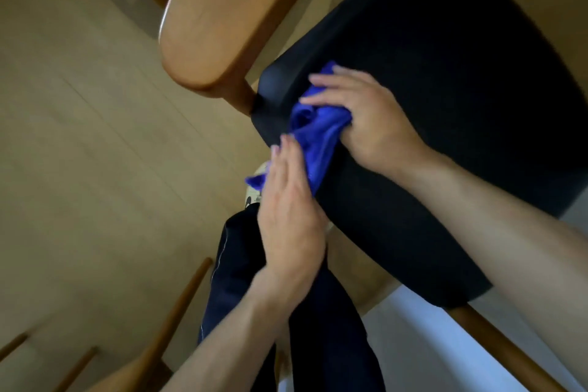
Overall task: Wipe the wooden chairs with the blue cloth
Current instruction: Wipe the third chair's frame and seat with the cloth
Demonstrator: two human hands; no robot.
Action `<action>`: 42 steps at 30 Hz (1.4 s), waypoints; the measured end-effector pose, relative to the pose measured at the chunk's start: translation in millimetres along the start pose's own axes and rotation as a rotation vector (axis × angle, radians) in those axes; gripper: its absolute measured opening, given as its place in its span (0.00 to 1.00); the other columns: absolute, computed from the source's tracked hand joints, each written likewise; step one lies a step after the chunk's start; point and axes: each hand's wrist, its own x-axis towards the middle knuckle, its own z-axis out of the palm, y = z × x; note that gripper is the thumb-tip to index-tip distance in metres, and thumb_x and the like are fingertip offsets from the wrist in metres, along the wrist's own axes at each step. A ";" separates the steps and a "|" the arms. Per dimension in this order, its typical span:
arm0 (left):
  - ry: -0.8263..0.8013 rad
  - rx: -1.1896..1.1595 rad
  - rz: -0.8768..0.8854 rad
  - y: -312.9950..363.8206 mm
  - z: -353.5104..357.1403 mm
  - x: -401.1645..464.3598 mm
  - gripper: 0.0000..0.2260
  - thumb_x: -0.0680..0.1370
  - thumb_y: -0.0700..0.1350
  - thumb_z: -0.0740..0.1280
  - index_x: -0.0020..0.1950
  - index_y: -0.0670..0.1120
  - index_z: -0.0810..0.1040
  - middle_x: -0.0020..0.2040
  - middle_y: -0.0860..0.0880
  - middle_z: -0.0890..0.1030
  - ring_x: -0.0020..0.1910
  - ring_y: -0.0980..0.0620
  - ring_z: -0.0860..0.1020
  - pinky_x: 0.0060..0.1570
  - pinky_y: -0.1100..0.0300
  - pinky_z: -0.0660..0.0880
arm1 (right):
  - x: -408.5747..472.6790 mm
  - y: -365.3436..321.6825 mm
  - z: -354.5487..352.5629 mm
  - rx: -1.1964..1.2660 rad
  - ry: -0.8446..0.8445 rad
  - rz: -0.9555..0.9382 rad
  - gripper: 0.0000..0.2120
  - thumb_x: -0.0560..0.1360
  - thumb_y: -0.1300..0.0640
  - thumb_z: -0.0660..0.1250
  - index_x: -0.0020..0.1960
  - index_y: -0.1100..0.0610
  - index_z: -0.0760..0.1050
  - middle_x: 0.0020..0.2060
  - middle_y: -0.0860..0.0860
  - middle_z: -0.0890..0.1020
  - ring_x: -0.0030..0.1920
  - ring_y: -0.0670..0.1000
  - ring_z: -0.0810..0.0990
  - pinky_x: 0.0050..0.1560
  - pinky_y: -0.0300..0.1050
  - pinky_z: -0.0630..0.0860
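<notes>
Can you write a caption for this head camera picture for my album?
Both hands, right hand and left hand, bunch a blue cloth on the chair's black seat cushion.

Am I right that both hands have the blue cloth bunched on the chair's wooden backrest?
Not quite. The head view shows the right hand and left hand working the blue cloth on the black seat cushion; the wooden backrest is untouched.

We see a vivid royal-blue cloth (pixel 313 134) at centre frame, lying against a plain black seat cushion (pixel 445 89) that fills the upper right. The chair's wooden backrest (pixel 219 16) at upper centre is warm honey-orange, the floor (pixel 79 137) on the left pale beige with faint plank lines, and the trousers (pixel 324 328) at bottom centre dark navy with a thin white stitched seam.
</notes>
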 end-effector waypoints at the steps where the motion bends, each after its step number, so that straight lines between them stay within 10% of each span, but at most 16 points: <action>1: 0.034 0.018 -0.031 -10.8 -7.4 14.3 0.33 0.71 0.25 0.62 0.76 0.39 0.62 0.75 0.42 0.65 0.76 0.46 0.60 0.73 0.51 0.61 | 19.1 -11.4 7.5 0.013 0.004 -0.039 0.22 0.72 0.68 0.64 0.63 0.52 0.80 0.68 0.51 0.75 0.73 0.52 0.65 0.74 0.39 0.57; 7: -0.044 0.123 0.028 -19.3 -11.0 43.3 0.27 0.74 0.30 0.62 0.74 0.38 0.66 0.73 0.41 0.68 0.72 0.46 0.67 0.69 0.57 0.65 | 53.8 -5.6 27.7 0.077 0.025 -0.028 0.22 0.71 0.71 0.63 0.58 0.54 0.83 0.67 0.51 0.76 0.73 0.51 0.65 0.74 0.44 0.59; 15: -0.335 -0.029 0.415 61.7 62.1 -63.9 0.21 0.68 0.36 0.66 0.62 0.39 0.79 0.62 0.42 0.80 0.62 0.46 0.79 0.59 0.58 0.75 | -145.0 79.7 -38.1 0.029 -0.004 0.255 0.21 0.71 0.55 0.56 0.57 0.54 0.82 0.65 0.51 0.78 0.72 0.50 0.67 0.73 0.34 0.57; 19: -0.519 -0.016 0.476 86.7 73.7 -80.6 0.24 0.67 0.38 0.73 0.63 0.40 0.78 0.63 0.42 0.80 0.61 0.47 0.79 0.55 0.59 0.78 | -182.7 94.9 -50.5 -0.042 -0.001 0.440 0.31 0.64 0.76 0.62 0.57 0.48 0.80 0.64 0.49 0.78 0.72 0.51 0.68 0.72 0.30 0.55; 29: -0.175 0.258 0.299 21.0 1.4 49.7 0.22 0.71 0.31 0.68 0.66 0.37 0.74 0.66 0.40 0.77 0.64 0.45 0.77 0.57 0.52 0.77 | 15.4 28.9 9.8 0.285 0.347 0.184 0.21 0.68 0.68 0.59 0.49 0.53 0.85 0.63 0.50 0.79 0.71 0.48 0.69 0.73 0.43 0.61; 34: -0.318 0.141 0.342 56.4 37.7 -13.3 0.17 0.66 0.32 0.67 0.54 0.40 0.78 0.54 0.41 0.82 0.48 0.43 0.82 0.39 0.54 0.76 | -85.6 79.1 -9.3 0.141 0.319 0.167 0.21 0.66 0.70 0.62 0.52 0.57 0.85 0.60 0.53 0.81 0.67 0.53 0.73 0.70 0.34 0.62; 42: -0.567 0.017 0.538 74.5 64.6 -71.8 0.24 0.67 0.40 0.55 0.60 0.40 0.79 0.59 0.43 0.82 0.58 0.48 0.81 0.48 0.59 0.80 | -199.0 96.2 -23.4 -0.002 0.208 0.513 0.29 0.62 0.77 0.62 0.54 0.53 0.84 0.61 0.47 0.80 0.68 0.50 0.72 0.68 0.24 0.56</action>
